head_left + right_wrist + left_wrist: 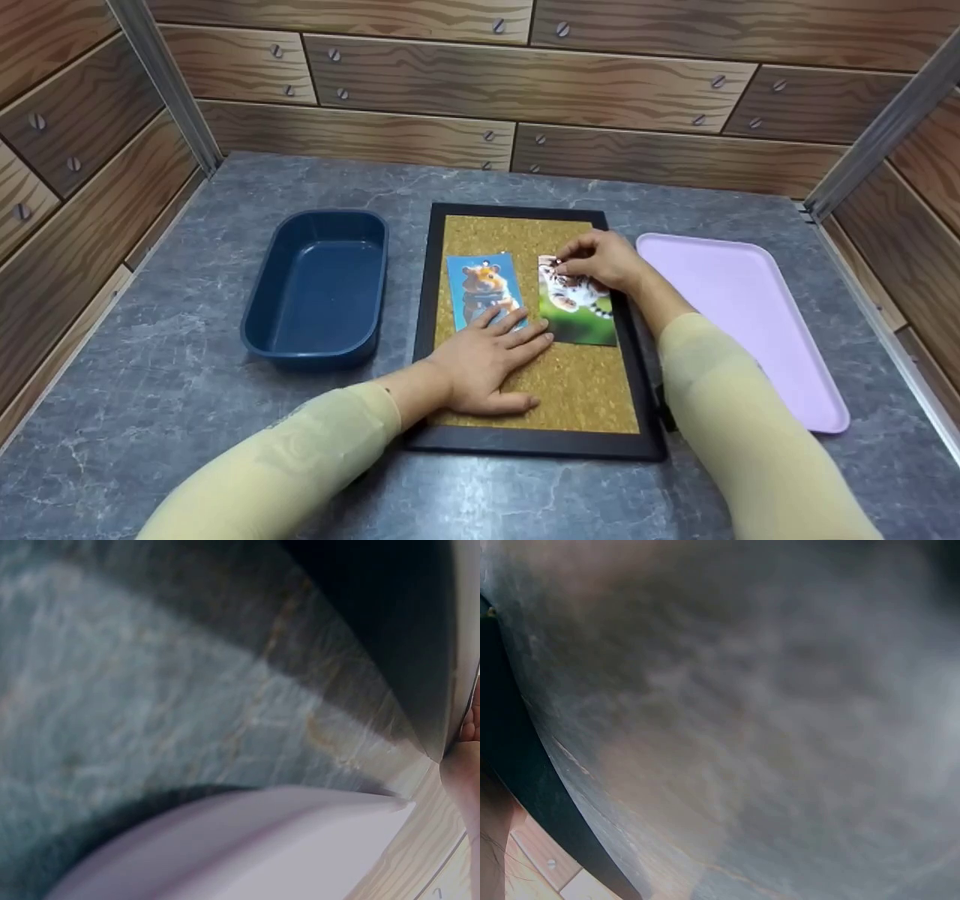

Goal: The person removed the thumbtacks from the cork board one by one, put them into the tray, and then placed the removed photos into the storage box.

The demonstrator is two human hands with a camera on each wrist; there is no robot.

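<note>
A cork board [525, 390] with a black frame lies on the table. My left hand [484, 364] rests flat on it with the fingers spread, covering the bottom of a blue hamster picture [463, 281]. A small pin head [486, 263] shows near that picture's top. My right hand [604, 260] is at the top of a tiger cub picture [577, 322], its thumb and index finger pinching what looks like a push pin [559, 262], mostly hidden by the fingertips. In the right wrist view, part of the right hand [465, 765] shows at the right edge.
A dark blue bin [319, 300] stands left of the board. To the right, partly behind the right forearm, lies a pale purple tray [739, 315]. Wood-patterned walls [420, 75] enclose the grey table [172, 420]. The left wrist view is mostly blurred.
</note>
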